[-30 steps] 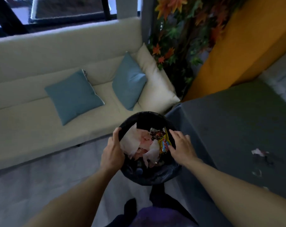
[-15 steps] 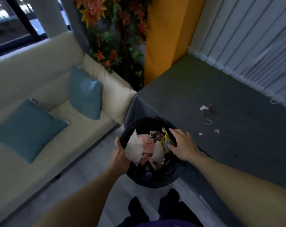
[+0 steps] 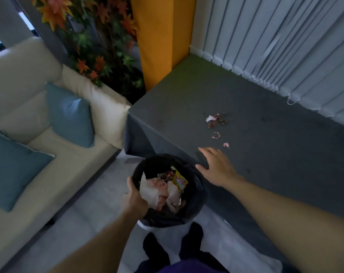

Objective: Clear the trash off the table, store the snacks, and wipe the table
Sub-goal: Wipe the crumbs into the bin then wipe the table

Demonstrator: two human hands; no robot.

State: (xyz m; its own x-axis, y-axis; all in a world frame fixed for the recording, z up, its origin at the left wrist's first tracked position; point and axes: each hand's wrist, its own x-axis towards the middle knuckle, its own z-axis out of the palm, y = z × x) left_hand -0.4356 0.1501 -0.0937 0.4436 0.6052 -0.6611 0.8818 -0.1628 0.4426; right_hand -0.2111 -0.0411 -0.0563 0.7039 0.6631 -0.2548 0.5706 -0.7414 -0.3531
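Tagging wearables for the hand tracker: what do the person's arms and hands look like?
Left arm and right arm bare, no sleeves in view. Left hand and right hand: no gloves, watch, band or ring visible. Purple garment at bottom edge.

The left hand [image 3: 134, 201] grips the near-left rim of the bin [image 3: 197, 194], thumb laid along the rim, its bare forearm reaching forward. The right hand [image 3: 214, 168] is palm down with fingers [image 3: 206, 151] straight and slightly spread over the worktop [image 3: 265, 158] edge, arm extended; whether it touches cannot be told.
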